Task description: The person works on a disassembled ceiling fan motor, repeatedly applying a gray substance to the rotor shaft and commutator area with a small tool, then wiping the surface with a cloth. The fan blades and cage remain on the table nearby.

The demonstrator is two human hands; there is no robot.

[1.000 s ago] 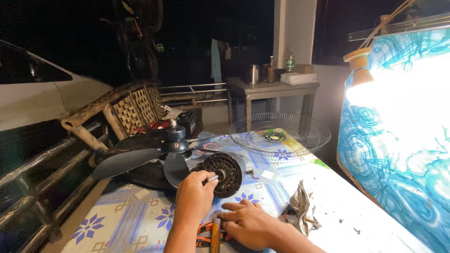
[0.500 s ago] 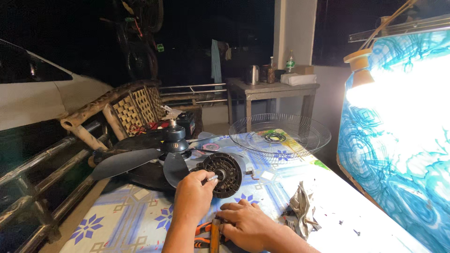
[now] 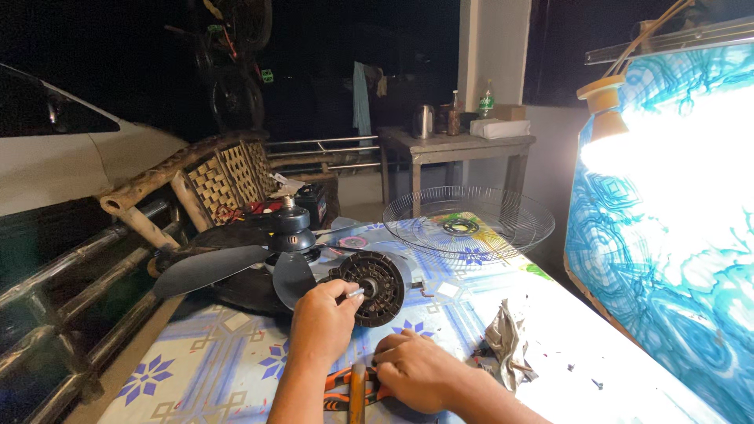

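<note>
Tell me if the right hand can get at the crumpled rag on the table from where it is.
Probably yes. The right hand rests on the table by the orange-handled tool, and the crumpled rag lies just to its right with nothing between them.

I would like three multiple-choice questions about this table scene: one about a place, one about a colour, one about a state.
1. Where does the round wire fan guard lie?
A. on the far end of the table
B. on the bamboo chair
C. under the person's right hand

2. What colour are the handles of the tool near the right hand?
A. green
B. orange and black
C. white

3. What is the left hand doing?
A. lying flat on the table
B. holding a cup
C. pinching the metal shaft of the round black fan motor

Answers: 1 A, the guard rests flat beyond the motor. 2 B, orange and black grips show beside the wrist. 3 C, the fingertips close on the shaft at the motor's centre.
</note>
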